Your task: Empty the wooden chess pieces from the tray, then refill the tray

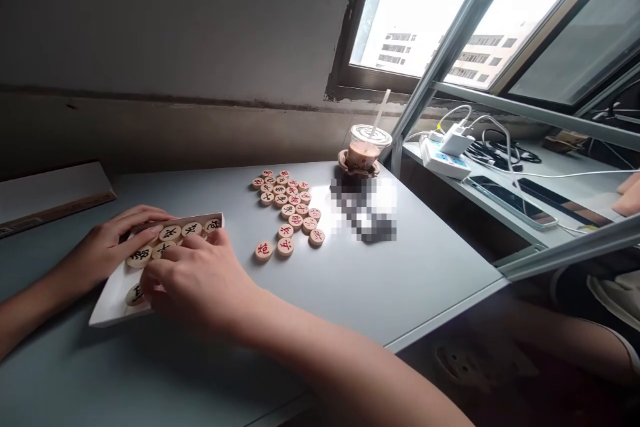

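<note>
A shallow white box sits tilted at an angle on the left of the grey table, with several round wooden pieces bearing black characters inside, such as one piece near its far side. My left hand holds the box's far left edge, its fingers wrapped over the rim. Over the box's near side is my right hand, fingers curled down by a piece in the near left corner; its fingertips are partly hidden. Several loose pieces, mostly with red characters, such as one piece, lie right of the box.
A lidded drink cup with a straw stands in a holder at the table's back edge. Behind the left hand lies a flat box. Metal posts, a power strip and phones are at right. Another person's hand shows there.
</note>
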Demonstrator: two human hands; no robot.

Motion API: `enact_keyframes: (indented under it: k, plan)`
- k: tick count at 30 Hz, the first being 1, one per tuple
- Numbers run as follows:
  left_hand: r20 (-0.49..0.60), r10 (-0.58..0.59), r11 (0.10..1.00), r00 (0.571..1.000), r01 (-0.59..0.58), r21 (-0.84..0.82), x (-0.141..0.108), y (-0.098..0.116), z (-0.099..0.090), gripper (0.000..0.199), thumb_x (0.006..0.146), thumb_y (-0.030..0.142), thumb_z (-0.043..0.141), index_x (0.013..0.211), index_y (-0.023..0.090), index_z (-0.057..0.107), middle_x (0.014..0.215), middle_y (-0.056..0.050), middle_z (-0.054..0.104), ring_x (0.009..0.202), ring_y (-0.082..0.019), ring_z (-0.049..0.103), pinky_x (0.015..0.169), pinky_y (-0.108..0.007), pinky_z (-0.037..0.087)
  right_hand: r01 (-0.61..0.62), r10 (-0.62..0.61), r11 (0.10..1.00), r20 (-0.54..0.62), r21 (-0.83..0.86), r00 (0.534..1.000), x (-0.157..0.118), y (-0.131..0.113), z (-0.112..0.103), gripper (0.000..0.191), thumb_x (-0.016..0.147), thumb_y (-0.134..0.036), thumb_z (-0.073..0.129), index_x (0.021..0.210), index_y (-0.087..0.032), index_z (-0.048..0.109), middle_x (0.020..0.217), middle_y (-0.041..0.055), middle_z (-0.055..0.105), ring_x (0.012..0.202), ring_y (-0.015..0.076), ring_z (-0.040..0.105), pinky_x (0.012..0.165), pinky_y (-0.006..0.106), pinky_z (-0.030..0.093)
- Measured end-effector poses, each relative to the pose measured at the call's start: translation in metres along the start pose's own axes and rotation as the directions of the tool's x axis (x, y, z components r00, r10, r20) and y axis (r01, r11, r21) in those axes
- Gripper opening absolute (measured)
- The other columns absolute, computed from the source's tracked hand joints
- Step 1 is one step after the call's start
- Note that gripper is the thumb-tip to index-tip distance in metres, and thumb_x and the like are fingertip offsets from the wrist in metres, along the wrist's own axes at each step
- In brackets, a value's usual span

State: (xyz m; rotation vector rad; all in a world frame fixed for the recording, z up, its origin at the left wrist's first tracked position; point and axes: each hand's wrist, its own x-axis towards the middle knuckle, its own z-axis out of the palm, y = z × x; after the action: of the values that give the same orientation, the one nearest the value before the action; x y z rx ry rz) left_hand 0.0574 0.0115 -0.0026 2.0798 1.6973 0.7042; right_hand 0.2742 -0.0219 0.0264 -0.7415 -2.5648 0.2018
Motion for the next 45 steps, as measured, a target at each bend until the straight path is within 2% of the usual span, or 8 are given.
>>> enact_keyframes:
  k: [5,18,22,27,31,36,41,45]
  plan:
    - [0.01,0.004,1.0,1.0,-0.004,0.002,0.0,-0.002,-0.001,0.026,0.084,0.041,0.04,0.098,0.024,0.054,0.109,0.002,0.052,0.106,-0.018,0.048,0.095,-0.026,0.034,0.059,-0.059,0.998,0.029,0.0,0.998,0.0,-0.002,0.002,0.026,0.09,-0.031,0.04,0.079,-0.018,0.061,0.092,0.0016,0.064,0.091,0.0166,0.047,0.077,0.033,0.028]
    - [0.085,-0.016,0.993,0.996,0.026,-0.111,-0.001,0.006,-0.004,0.035,0.083,0.048,0.042,0.104,0.023,0.055,0.115,-0.002,0.052,0.113,-0.02,0.045,0.098,-0.027,0.032,0.077,-0.077,0.996,0.01,-0.038,0.997,0.001,0.007,-0.001,0.042,0.086,-0.054,0.041,0.115,-0.028,0.056,0.117,0.0025,0.055,0.109,0.0187,0.037,0.089,0.034,0.026]
    - [0.197,-0.073,0.975,0.978,0.112,-0.194,-0.005,0.016,-0.012,0.049,0.08,0.05,0.048,0.123,0.027,0.041,0.132,-0.001,0.043,0.122,-0.021,0.039,0.099,-0.027,0.034,-0.106,0.097,0.986,-0.072,-0.126,0.993,0.002,0.026,-0.016,0.03,0.089,-0.045,0.041,0.105,-0.028,0.061,0.106,0.0025,0.059,0.097,0.0174,0.043,0.083,0.033,0.027]
    - [0.369,-0.066,0.983,0.927,0.125,-0.137,-0.008,0.022,-0.026,0.068,0.071,0.051,0.061,0.13,0.033,0.032,0.138,-0.001,0.037,0.122,-0.023,0.039,0.092,-0.026,0.041,-0.6,0.536,0.713,-0.27,-0.362,0.8,-0.011,0.069,-0.045,0.02,0.085,-0.03,0.046,0.087,-0.019,0.063,0.091,0.0072,0.061,0.087,0.0209,0.046,0.077,0.036,0.026]
    - [0.387,-0.024,0.991,0.922,0.074,-0.114,-0.007,0.018,-0.029,0.069,0.07,0.05,0.062,0.131,0.033,0.033,0.137,-0.001,0.037,0.122,-0.025,0.039,0.094,-0.03,0.041,-0.653,0.642,0.611,-0.204,-0.447,0.74,-0.02,0.085,-0.047,0.016,0.078,-0.023,0.051,0.084,-0.017,0.064,0.093,0.0102,0.061,0.085,0.0227,0.049,0.075,0.037,0.025]
    - [0.393,0.004,0.986,0.92,0.061,-0.155,-0.007,0.014,-0.03,0.07,0.068,0.05,0.063,0.13,0.033,0.036,0.133,-0.004,0.043,0.117,-0.028,0.044,0.091,-0.034,0.044,-0.608,0.583,0.734,-0.179,-0.303,0.792,-0.012,0.073,-0.045,0.017,0.079,-0.034,0.055,0.078,-0.022,0.066,0.093,0.0074,0.061,0.094,0.0242,0.047,0.077,0.037,0.026]
    - [0.424,0.037,0.977,0.905,0.057,-0.208,-0.007,0.016,-0.031,0.07,0.069,0.049,0.063,0.131,0.033,0.035,0.132,-0.004,0.044,0.117,-0.027,0.045,0.092,-0.034,0.043,-0.286,0.273,0.955,-0.146,-0.079,0.951,0.001,0.042,-0.037,0.022,0.083,-0.044,0.052,0.088,-0.026,0.063,0.088,0.0008,0.061,0.087,0.0167,0.049,0.081,0.033,0.026]
    - [0.407,0.055,0.981,0.912,0.025,-0.19,-0.006,0.019,-0.032,0.069,0.069,0.05,0.064,0.13,0.033,0.037,0.134,-0.003,0.043,0.121,-0.027,0.041,0.098,-0.035,0.038,-0.108,0.109,0.994,-0.072,0.024,0.991,0.006,0.015,-0.019,0.018,0.085,-0.04,0.051,0.088,-0.024,0.061,0.082,-0.0017,0.063,0.081,0.0142,0.049,0.078,0.031,0.025]
